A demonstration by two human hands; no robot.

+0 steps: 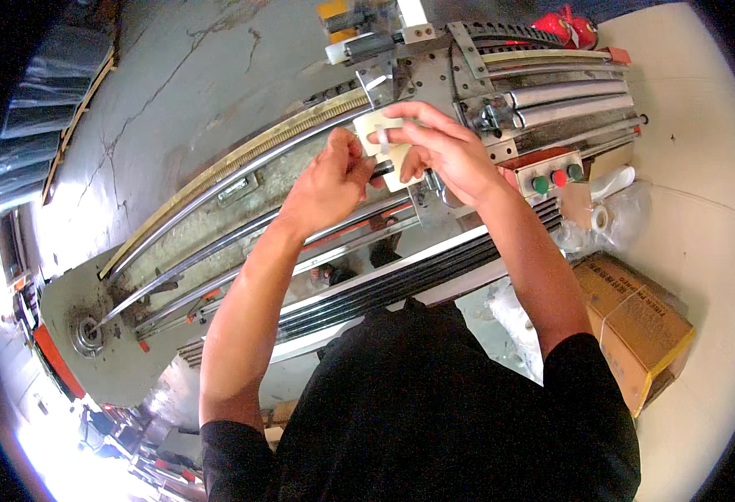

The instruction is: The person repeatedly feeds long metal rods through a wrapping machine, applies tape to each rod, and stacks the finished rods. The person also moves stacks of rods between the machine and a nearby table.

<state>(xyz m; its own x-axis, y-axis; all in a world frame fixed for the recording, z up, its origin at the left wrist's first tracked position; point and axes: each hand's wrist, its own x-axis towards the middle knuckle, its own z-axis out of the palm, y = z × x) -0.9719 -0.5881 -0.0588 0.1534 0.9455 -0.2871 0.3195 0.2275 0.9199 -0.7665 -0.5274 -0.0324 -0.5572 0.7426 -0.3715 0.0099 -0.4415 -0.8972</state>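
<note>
Both hands meet over a long metal machine with round rails [242, 188], at a cream-coloured block [369, 124]. My right hand [454, 159] is curled round the block from the right, its fingers bent across the face and the thumb side lower down. At the block's left edge, the fingers of my left hand [331, 186] are pinched together; what they hold is hidden. A short dark cylinder [382, 169] shows between the left fingertips and the lower part of the block. Behind the hands stands a metal carriage plate [430, 79] with holes and bolts.
Green and red push buttons [559, 177] sit on a box to the right. Beyond them are a roll of tape [601, 219], clear plastic and a cardboard box [635, 326]. A round flanged fitting [89, 335] is at the machine's left end. Red objects [568, 29] lie at the far right.
</note>
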